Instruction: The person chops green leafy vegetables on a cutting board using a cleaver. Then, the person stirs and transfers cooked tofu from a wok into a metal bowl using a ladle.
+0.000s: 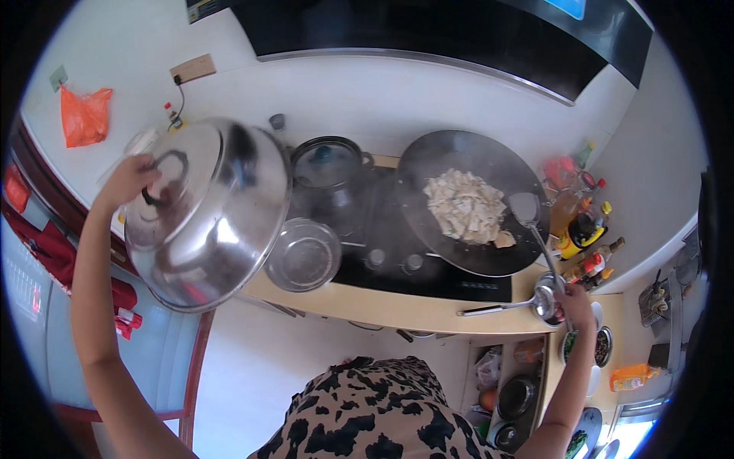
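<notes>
My left hand (133, 179) grips the handle of a large domed metal wok lid (246, 212), held up and tilted to the left of the stove. In my right hand (575, 307) is the handle of a metal wok spatula (524, 207). Its blade rests against the right inner side of a dark wok (459, 146). Pale sliced food (465, 206) lies heaped in the wok, with one browner piece at its lower right edge. Faint steam hangs over the wok. Below the spatula handle, a ladle (543, 299) sits across a small metal bowl (551, 322).
A lidded dark pot (330, 166) stands on the black cooktop (401, 281), left of the wok. A clear glass bowl (303, 255) sits at the counter's left. Several sauce bottles (576, 241) crowd the right wall. The range hood (424, 43) overhangs the back. An open drawer (510, 390) is at lower right.
</notes>
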{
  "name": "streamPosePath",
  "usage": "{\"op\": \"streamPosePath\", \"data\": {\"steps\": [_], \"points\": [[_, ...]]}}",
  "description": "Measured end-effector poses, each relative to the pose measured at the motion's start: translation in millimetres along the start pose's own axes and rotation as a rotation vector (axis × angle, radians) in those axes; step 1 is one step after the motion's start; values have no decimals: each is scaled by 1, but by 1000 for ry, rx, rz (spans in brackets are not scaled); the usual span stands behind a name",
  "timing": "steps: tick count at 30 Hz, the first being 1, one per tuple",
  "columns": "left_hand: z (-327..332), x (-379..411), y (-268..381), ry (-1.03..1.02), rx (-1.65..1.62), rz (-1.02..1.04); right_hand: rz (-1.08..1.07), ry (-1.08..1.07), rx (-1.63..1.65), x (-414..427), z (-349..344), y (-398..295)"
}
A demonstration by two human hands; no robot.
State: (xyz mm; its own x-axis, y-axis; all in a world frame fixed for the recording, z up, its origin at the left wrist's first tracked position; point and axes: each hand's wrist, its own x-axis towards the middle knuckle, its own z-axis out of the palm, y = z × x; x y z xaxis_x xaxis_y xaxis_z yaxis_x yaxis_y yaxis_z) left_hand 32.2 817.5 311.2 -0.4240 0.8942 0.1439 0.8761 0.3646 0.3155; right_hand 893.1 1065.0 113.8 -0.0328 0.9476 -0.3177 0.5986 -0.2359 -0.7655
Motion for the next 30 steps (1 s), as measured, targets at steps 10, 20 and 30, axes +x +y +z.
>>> {"op": "streamPosePath", "data": {"steps": [10, 20, 30], "points": [[98, -68, -189, -49, -56, -255, 23, 38, -454, -1, -11, -75], [201, -15, -244, -90, -36, -202, 184, -109, -755, -26, -28, -177], [270, 14, -322, 40, 110, -214, 604, -136, -1138, 21, -19, -257]]}}
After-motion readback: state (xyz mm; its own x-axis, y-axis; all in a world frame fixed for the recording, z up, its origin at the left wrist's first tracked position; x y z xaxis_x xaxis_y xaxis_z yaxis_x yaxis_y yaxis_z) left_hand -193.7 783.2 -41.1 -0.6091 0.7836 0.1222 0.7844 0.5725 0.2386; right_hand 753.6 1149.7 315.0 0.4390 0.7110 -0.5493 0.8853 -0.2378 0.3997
